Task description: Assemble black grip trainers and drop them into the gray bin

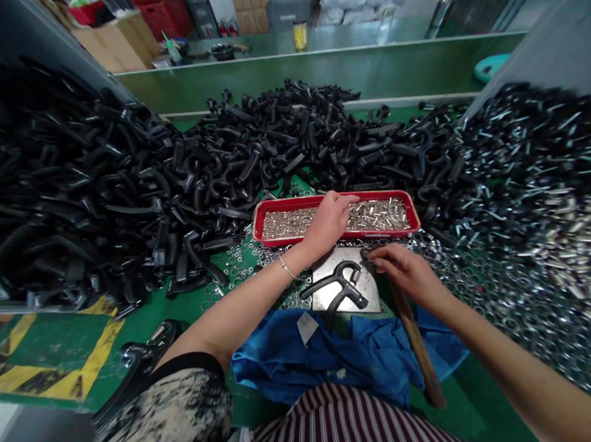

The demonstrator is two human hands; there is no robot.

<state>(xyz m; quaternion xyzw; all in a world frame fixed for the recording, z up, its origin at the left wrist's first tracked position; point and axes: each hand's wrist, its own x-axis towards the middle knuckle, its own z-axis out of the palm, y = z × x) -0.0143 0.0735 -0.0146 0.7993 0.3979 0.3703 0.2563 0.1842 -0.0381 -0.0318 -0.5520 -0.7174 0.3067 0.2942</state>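
My left hand (328,220) reaches over the red tray (260,231), one finger stretched out above small metal pins (381,214); its other fingertips are partly hidden. At the top right of a metal plate (370,295), my right hand (403,268) is closed in a pinch beside a small dark piece (364,255). What its fingertips hold is too small to make out. A wooden handle (417,347) runs from under this hand toward me. Two joined black plastic parts, a curved clamp-like handle assembly (340,283), lie on the plate.
Black plastic parts (290,134) are heaped behind the tray and to the left. Loose metal rings (506,308) and a pile of silvery pins (577,244) spread on the right. A blue cloth (309,360) lies before the plate. Another black assembly (134,364) rests near my left arm.
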